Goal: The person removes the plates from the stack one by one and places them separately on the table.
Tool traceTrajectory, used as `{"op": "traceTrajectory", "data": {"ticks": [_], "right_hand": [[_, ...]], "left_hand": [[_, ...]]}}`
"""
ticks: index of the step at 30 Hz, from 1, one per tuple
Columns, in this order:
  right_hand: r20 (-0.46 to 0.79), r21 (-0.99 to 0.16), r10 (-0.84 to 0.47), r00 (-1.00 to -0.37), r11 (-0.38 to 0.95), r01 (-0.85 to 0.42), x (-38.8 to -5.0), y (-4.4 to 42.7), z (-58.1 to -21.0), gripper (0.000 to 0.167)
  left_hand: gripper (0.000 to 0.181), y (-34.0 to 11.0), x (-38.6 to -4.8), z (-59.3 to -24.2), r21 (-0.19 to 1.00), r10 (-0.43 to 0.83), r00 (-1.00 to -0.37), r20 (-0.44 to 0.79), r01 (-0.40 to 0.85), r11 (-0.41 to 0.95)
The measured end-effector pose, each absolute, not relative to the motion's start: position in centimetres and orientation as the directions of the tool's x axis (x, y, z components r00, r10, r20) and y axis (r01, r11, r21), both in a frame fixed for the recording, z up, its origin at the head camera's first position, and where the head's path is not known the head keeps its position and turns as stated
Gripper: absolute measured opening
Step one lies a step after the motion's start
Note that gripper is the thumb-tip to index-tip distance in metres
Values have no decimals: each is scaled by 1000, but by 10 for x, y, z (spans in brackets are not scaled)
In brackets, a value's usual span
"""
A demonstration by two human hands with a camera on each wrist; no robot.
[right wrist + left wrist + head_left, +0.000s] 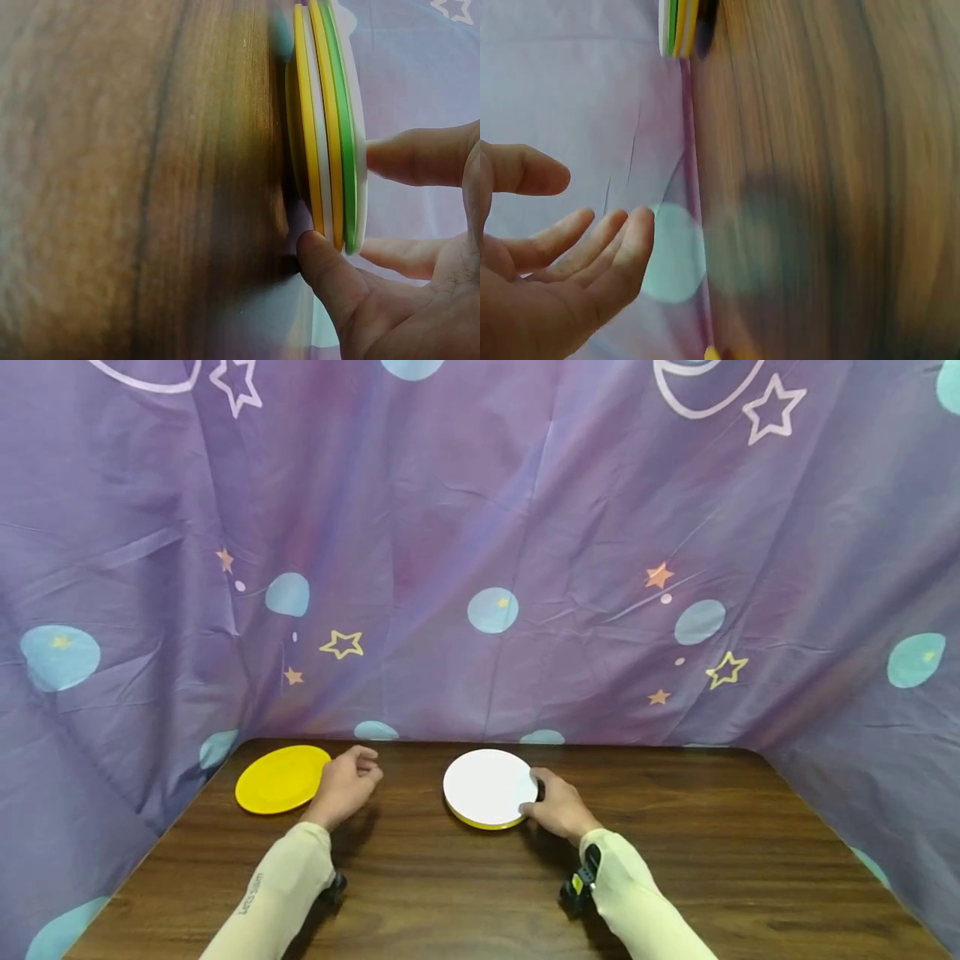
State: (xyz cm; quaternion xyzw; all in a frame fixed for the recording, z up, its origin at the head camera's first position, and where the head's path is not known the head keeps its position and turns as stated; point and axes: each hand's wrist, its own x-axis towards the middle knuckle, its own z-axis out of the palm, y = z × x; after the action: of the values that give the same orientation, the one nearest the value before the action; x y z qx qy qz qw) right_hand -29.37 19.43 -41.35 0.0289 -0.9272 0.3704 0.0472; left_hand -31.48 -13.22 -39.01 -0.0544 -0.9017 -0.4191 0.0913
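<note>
A stack of several round plates (489, 785) in yellow, white and green, a white one on top, is at the middle of the far part of the table. My right hand (561, 806) grips its right side: the thumb (416, 155) lies against the white top plate, and a fingertip (311, 244) is at the lower rim. Whether the stack touches the table I cannot tell. A yellow plate (281, 779) lies at the far left. Just right of it hovers my left hand (348, 785), fingers loosely bent, holding nothing. The left wrist view catches the edge of the stack (676, 28).
The brown wooden table (450, 893) ends at a purple curtain (420, 543) printed with stars and planets, which closes off the back and both sides. Each sleeved wrist carries a small dark camera (577, 893).
</note>
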Motion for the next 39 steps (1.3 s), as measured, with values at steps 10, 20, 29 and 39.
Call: {"op": "traceTrajectory", "data": {"ticks": [10,20,29,39], "right_hand": [[110,-693,-17,-994,716,-88,-294,194,-415,66],[128,-682,-18,-992,724,-101,-293,194,-415,66],[116,-680,-12,-993,728,-88,-294,194,-416,66],[125,-679,-5,-992,728,-89,-295,194,-418,65]], "left_hand": [[35,-97,-316,-399,864,101,-989,105,140,483],[37,-74,-320,-406,889,197,-980,5,94,449],[38,-62,-320,-407,885,219,-976,10,111,452],[43,-56,-323,-409,858,212,-975,70,168,485]]}}
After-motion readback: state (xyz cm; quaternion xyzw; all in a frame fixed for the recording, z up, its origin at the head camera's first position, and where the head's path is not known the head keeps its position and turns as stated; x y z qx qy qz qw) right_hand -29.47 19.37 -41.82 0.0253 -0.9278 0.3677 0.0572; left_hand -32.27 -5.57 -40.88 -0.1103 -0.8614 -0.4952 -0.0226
